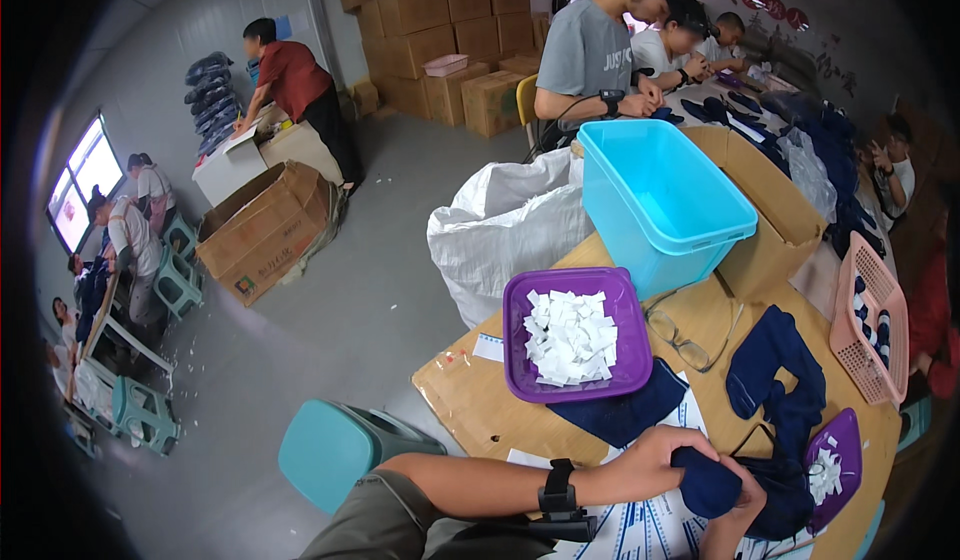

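In front of me a folded navy sock [708, 482] is between my two hands. My left hand [652, 463], with a black strap device on its wrist, curls its fingers around the sock's upper left side. At the sock's lower right, my right hand [741, 513] closes on it; part of that hand is hidden behind the fabric. Another navy sock [778, 368] lies on the wooden table [465, 400], with a dark bundle [785, 495] just right of my hands. Under the hands spread white sheets with blue marks [640, 528].
A purple basket [636, 345] holds small white slips; a smaller purple tray [850, 450] holds more. Eyeglasses [690, 348], a cyan bin [660, 195], a pink basket [840, 345] and a white sack [505, 240] surround the work area. A teal stool [325, 450] stands left. Other people work beyond.
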A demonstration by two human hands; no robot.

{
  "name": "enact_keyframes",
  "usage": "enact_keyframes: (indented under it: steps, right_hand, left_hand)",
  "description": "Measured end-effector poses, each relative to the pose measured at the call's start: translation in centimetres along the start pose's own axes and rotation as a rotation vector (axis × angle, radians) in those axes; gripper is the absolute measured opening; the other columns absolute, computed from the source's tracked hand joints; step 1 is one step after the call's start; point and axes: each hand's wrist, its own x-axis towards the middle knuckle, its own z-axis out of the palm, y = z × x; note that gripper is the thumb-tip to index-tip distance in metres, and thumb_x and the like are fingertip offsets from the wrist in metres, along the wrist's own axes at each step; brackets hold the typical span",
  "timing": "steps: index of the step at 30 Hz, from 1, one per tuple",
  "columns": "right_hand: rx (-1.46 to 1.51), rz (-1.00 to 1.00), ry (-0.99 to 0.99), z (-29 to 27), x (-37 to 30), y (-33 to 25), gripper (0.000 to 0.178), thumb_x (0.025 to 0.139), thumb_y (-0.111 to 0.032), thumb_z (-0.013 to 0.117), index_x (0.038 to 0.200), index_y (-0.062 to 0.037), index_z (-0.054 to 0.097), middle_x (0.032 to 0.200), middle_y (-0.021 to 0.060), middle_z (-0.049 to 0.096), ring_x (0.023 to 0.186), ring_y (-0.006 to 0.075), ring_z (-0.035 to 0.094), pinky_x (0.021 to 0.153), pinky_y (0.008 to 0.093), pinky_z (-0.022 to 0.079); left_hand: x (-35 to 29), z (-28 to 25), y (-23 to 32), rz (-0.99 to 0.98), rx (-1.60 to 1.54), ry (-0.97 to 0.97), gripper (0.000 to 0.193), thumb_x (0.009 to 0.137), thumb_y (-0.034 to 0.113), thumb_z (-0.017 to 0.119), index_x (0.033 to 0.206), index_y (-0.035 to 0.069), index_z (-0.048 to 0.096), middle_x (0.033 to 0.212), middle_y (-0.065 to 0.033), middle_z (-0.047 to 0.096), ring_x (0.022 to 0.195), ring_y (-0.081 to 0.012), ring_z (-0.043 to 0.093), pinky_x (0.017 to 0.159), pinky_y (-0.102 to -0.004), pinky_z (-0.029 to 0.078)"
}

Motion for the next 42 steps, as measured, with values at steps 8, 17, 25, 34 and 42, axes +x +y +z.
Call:
enact_keyframes:
  steps: [8, 17, 25, 34, 42]
  right_hand:
    - [-0.104, -0.121, -0.15, -1.3, -0.7, 0.1, 0.029, 0.071, -0.004, 0.075, 0.097, 0.0088, 0.071, 0.088, 0.0098, 0.067, 0.078, 0.0144, 0.062, 0.074, 0.0258, 0.047]
    - [-0.249, -0.248, -0.229, -0.7, 1.5, -2.2, 0.036, 0.066, 0.006, 0.071, 0.102, 0.0018, 0.075, 0.093, 0.0108, 0.07, 0.083, 0.0164, 0.065, 0.07, 0.025, 0.049]
    - [-0.075, -0.167, -0.266, -1.1, 1.2, -0.9, 0.038, 0.069, 0.005, 0.081, 0.107, 0.0063, 0.072, 0.098, 0.0125, 0.069, 0.087, 0.015, 0.065, 0.076, 0.0241, 0.05]
    - [0.04, -0.113, -0.258, 0.1, 0.6, -0.1, 0.036, 0.072, 0.002, 0.081, 0.106, 0.0043, 0.073, 0.093, 0.01, 0.07, 0.082, 0.0122, 0.065, 0.073, 0.0227, 0.05]
    - [0.011, -0.169, -0.262, 0.7, 0.6, 0.1, 0.032, 0.073, 0.0, 0.081, 0.104, 0.0036, 0.073, 0.092, 0.0098, 0.07, 0.08, 0.0112, 0.064, 0.069, 0.022, 0.049]
  left_hand:
    - [-0.8, 0.5, 0.4, -0.135, -0.134, -0.026, 0.038, 0.074, -0.014, 0.058, 0.109, -0.001, 0.065, 0.104, -0.0106, 0.069, 0.098, -0.0161, 0.064, 0.088, -0.0288, 0.049]
    - [0.8, -1.4, -0.6, -0.272, -0.301, 0.025, 0.033, 0.081, -0.011, 0.063, 0.114, -0.006, 0.066, 0.098, -0.0078, 0.071, 0.086, -0.0092, 0.065, 0.072, -0.023, 0.053]
    - [1.1, -1.4, 0.1, -0.322, -0.219, -0.05, 0.028, 0.082, 0.0, 0.07, 0.109, -0.004, 0.067, 0.103, -0.0073, 0.07, 0.092, -0.011, 0.066, 0.082, -0.0243, 0.053]
    - [0.7, -0.9, -0.4, -0.288, -0.225, 0.02, 0.008, 0.084, -0.003, 0.069, 0.089, -0.003, 0.063, 0.082, -0.0006, 0.066, 0.077, -0.0037, 0.059, 0.07, -0.0204, 0.048]
    - [0.4, 0.0, -0.4, -0.199, -0.237, 0.131, 0.015, 0.085, -0.004, 0.067, 0.078, 0.002, 0.055, 0.069, 0.0027, 0.057, 0.06, 0.0006, 0.048, 0.048, -0.0174, 0.036]
